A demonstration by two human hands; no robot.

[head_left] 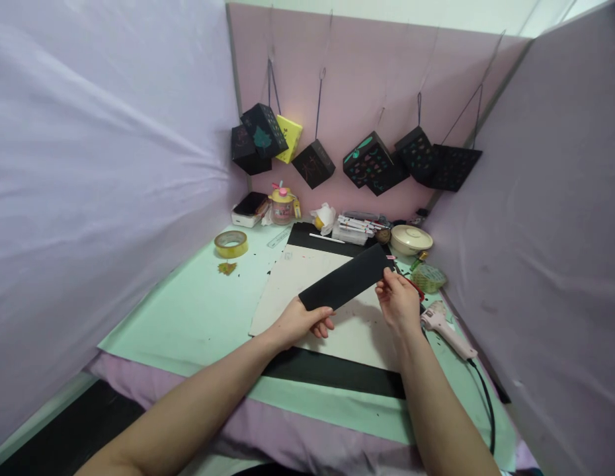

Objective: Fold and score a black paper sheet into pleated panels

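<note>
A strip of black card is held up at a slant between my two hands. My left hand grips its lower left end, thumb on top and fingers curled beneath. At the upper right end, my right hand pinches the corner between thumb and fingers. Below the strip lies a white board on a larger black sheet, which shows past its front and back edges. A white pen rests on the sheet's far part.
A glue gun with a black cord lies at the right. Yellow tape and a dried leaf sit at the left. Pens, a jar and a lidded bowl stand behind. Several black boxes hang above.
</note>
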